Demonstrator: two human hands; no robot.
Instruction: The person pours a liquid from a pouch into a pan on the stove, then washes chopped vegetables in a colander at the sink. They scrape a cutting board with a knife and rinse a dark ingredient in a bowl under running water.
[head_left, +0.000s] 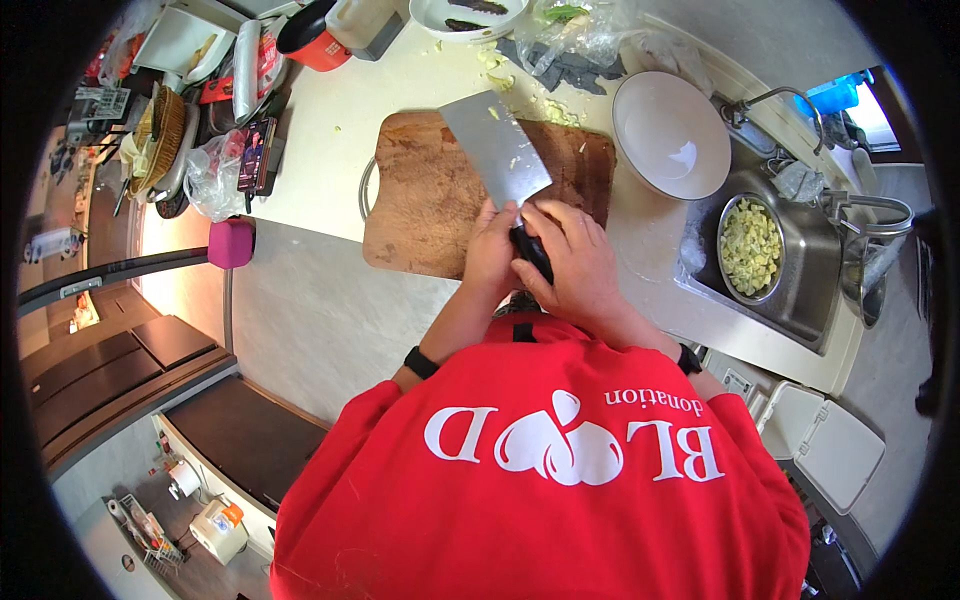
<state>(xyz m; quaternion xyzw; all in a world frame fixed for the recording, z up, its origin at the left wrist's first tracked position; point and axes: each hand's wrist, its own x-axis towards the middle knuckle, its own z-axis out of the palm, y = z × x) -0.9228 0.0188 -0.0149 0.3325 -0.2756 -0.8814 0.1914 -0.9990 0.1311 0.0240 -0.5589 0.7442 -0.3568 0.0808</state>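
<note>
A broad-bladed cleaver (499, 146) points away from me above a wooden cutting board (420, 187), with bits of pale green food stuck to its blade. My left hand (491, 251) holds the neck of the cleaver between thumb and fingers. From the other side my right hand (574, 259) closes over its black handle (532, 256). Parts of the fingers are hidden beneath the palms. The board bears dark, wet-looking patches on its right side, and a metal handle curves out at its left end.
A white bowl (671, 135) stands right of the board. In the steel sink (806, 259) sits a metal bowl of chopped pale green vegetable (750, 247). Food scraps (561, 112), a dark cloth (559, 67) and a white dish (469, 30) lie behind. A propped phone (256, 154) stands left.
</note>
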